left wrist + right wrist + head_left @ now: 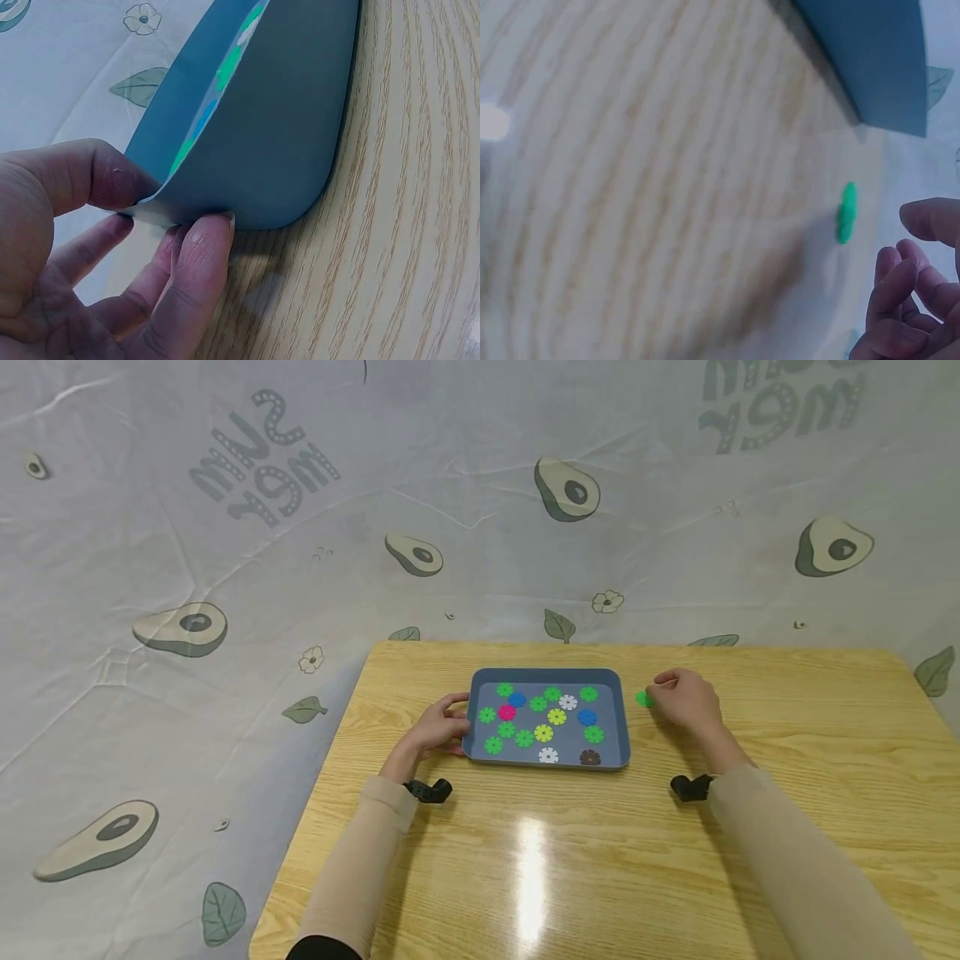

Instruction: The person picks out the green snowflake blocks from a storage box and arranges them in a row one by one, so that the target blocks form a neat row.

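A shallow grey-blue tray lies on the table with flat, notched plastic discs in it. My left hand grips the tray's left side; in the left wrist view, the thumb is over the rim and the fingers are against the outer wall. Beyond the tray's right side, one green notched disc is on the table. Close beside that disc is my right hand, with bent fingers. A gap shows between its thumb and fingers in the right wrist view, and nothing is between them.
The tray holds several green discs, plus blue, yellow, white, pink and brown ones. Behind the wooden table hangs a pale cloth printed with avocados.
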`<move>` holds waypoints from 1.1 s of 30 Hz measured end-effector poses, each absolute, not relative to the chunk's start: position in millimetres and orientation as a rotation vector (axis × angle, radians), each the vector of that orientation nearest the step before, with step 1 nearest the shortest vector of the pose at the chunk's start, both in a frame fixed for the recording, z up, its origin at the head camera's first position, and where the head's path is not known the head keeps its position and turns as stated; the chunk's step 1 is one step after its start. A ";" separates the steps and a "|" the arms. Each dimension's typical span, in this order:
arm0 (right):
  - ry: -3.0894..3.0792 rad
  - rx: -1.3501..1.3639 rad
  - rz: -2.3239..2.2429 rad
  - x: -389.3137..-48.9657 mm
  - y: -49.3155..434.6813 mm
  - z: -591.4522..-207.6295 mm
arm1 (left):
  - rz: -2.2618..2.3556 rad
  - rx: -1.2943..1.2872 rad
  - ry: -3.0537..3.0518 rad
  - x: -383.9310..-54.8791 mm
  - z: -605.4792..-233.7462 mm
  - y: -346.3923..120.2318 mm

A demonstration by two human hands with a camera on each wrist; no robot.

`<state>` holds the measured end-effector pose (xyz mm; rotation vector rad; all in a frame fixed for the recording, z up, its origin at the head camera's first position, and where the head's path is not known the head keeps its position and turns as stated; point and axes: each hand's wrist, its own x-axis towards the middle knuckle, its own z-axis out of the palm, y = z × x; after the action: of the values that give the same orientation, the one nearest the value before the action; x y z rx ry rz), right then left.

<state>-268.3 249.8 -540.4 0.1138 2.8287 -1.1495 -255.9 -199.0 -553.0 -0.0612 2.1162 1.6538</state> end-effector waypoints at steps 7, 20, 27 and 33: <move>2.872 0.007 -1.154 -268.7 230.3 -518.7 | 1.653 -0.055 2.121 -255.6 -552.1 -198.6; 2.804 -0.307 -1.129 -258.1 162.6 -489.9 | 1.661 -0.053 2.113 -254.3 -553.6 -199.0; 2.738 -0.533 -1.032 -250.3 128.4 -493.3 | 1.671 -0.057 2.110 -253.8 -553.6 -198.8; 2.671 -0.602 -0.941 -246.4 107.8 -502.8 | 1.676 -0.060 2.110 -253.8 -553.4 -196.9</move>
<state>-246.4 107.8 -502.8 -0.6016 2.6706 -0.9406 -253.8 -196.9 -553.4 -0.0595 2.1103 1.6758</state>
